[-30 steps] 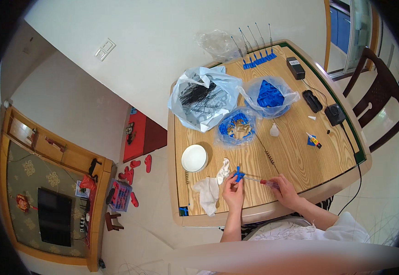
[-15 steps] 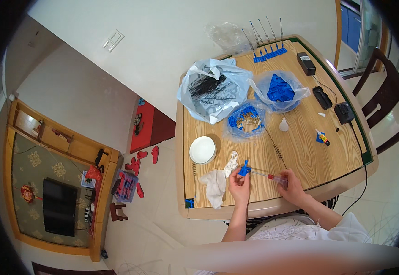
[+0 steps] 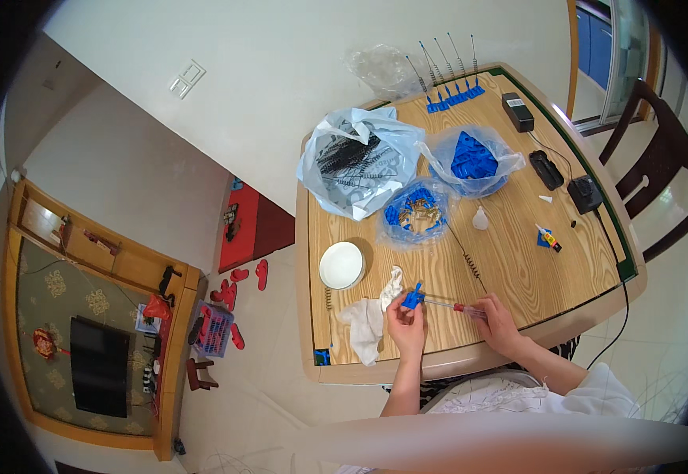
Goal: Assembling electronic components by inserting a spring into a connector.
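Wooden table (image 3: 518,268) with pale grain and rounded corners fills the upper right of the head view, one long side pushed against a white wall and the near edge curving just above the person's lap. At that near edge, the left hand (image 3: 407,322) pinches a small blue plastic part (image 3: 413,298) between closed fingertips, held just over the tabletop. The right hand (image 3: 498,320) is closed around the handle of a thin screwdriver (image 3: 448,306) with a red band, its metal shaft reaching left to touch the blue part. Just left of the hands lies a crumpled white cloth (image 3: 368,320), and beyond it a round white dish (image 3: 341,265). Bare wood stretches to the right of the right hand as far as the table's green-trimmed corner. Farther back sit a large clear bag of black parts (image 3: 356,162), a small bag of blue and brass pieces (image 3: 415,212), and another bag of blue parts (image 3: 474,158). Black boxes (image 3: 549,168) line the right edge. A dark wooden chair (image 3: 660,182) stands beyond that side. To the left, open tiled floor holds scattered red slippers (image 3: 241,284).
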